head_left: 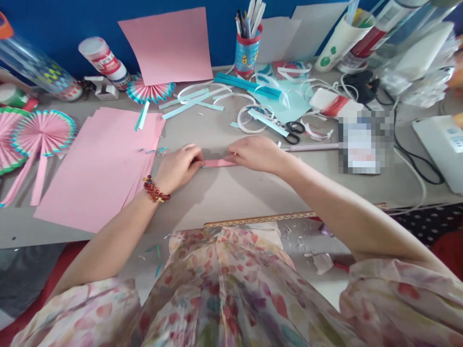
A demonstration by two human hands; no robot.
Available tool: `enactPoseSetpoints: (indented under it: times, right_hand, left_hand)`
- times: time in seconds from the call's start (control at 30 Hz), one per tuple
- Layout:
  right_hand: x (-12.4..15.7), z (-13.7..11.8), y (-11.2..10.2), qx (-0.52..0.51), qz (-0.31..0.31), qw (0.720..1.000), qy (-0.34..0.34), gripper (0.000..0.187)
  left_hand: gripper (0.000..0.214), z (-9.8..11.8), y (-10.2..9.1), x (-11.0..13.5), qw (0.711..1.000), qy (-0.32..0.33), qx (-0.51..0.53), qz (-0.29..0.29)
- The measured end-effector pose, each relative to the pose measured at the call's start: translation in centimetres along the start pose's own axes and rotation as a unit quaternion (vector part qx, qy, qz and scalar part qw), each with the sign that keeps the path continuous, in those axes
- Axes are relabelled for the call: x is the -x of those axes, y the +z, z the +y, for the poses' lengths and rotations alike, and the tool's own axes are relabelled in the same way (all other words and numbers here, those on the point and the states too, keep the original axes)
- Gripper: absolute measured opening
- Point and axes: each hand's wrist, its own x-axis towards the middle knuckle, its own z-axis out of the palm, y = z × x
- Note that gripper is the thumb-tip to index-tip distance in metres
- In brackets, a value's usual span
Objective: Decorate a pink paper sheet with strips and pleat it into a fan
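A narrow folded strip of pink paper (216, 163) lies level just above or on the grey table, stretched between my two hands. Its left end is pinched in the fingers of my left hand (184, 164), which wears a red bead bracelet. At the other end, my right hand (251, 153) has its fingers closed on the strip, covering that end. A trace of blue shows at the strip's left tip. To the left lies a stack of pink paper sheets (97, 164). Black-handled scissors (294, 131) rest beyond my right hand, near light blue paper strips (267, 122).
Pleated pink paper fans (43, 132) lie at the far left. Along the back stand a glue bottle (104, 60), a pen holder (248, 50) and a white cup (343, 41). A blurred-out phone (360, 144) and cables are at right. A patterned wooden ruler (260, 220) lies along the front edge.
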Motion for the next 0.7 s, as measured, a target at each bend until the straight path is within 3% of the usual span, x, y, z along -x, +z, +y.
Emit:
enactPoseSetpoints:
  times: [0.7]
  right_hand:
    - [-0.1, 0.4, 1.4, 0.009, 0.023, 1.000, -0.013, 0.032]
  left_hand:
    - [0.011, 0.2, 0.0, 0.0, 1.000, -0.013, -0.003, -0.002]
